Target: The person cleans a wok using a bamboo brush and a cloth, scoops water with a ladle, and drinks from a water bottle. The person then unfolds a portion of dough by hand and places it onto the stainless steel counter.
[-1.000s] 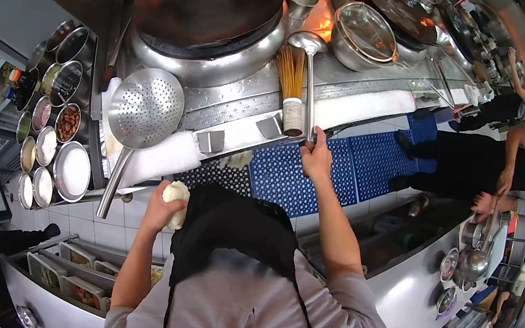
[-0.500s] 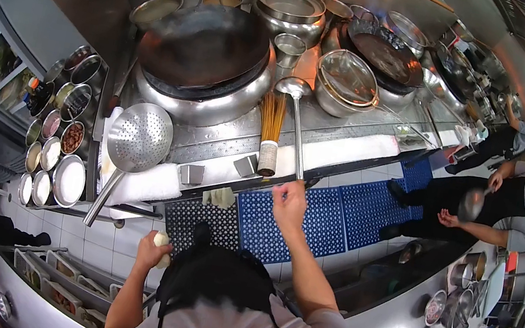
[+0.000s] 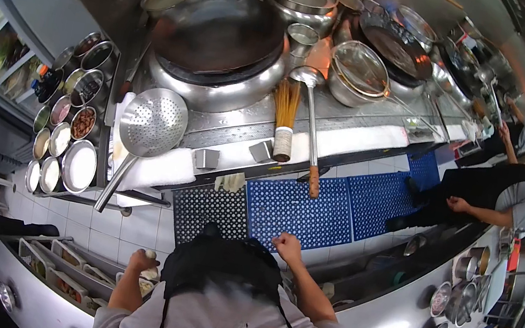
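My left hand [image 3: 140, 260] is closed around a folded whitish cloth [image 3: 149, 272] at my left side. Curled into a loose fist, my right hand [image 3: 288, 247] hangs over the blue mat with nothing visible in it. Above that hand lies a ladle [image 3: 313, 127], its bowl on the stove top and its wooden handle end jutting past the front edge. Beside the ladle is a bamboo wok brush [image 3: 285, 122]. A large perforated skimmer [image 3: 153, 122] rests further left, its handle sticking out over the edge. A big dark wok [image 3: 218, 37] sits on the burner behind them.
Bowls of ingredients [image 3: 78, 165] stand at the left end. A strainer over a metal pot [image 3: 357, 86] is right of the ladle. A co-worker in a black apron [image 3: 483, 189] stands at the right. Behind me runs a steel counter [image 3: 383, 319].
My right hand has come off the ladle's handle and drawn back toward my body. My left hand has lowered slightly with the cloth. The co-worker at the right has raised a ladle toward the stove.
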A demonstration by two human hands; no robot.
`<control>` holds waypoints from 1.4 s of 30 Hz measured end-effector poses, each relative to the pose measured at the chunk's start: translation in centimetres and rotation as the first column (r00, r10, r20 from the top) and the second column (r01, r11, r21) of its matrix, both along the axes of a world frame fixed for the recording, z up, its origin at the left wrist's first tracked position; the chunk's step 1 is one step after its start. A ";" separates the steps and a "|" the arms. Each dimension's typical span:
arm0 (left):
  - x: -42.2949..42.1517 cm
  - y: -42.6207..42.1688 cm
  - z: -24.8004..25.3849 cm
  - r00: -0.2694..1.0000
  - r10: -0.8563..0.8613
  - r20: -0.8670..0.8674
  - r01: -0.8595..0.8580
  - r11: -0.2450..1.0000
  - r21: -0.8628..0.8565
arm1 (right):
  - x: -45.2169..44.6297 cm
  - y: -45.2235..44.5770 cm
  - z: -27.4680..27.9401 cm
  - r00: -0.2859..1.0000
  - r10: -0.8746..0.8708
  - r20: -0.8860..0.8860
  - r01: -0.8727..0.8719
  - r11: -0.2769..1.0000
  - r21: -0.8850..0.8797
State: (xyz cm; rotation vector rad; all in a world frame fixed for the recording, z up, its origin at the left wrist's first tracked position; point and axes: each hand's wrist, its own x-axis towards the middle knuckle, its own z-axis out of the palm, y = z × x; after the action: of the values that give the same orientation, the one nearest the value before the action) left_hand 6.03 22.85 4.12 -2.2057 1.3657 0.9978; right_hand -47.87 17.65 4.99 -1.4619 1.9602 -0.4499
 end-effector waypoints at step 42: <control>-0.1 -13.4 -1.3 0.964 -0.152 -0.217 0.101 0.969 -0.227 | -2.8 10.3 -9.6 0.978 -0.196 -0.066 0.200 0.817 0.541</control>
State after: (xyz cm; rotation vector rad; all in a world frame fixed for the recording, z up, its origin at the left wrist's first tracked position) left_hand 5.92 9.42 2.85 -2.1676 1.7722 1.1387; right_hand -50.63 27.92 -4.63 -0.8983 2.0306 0.0434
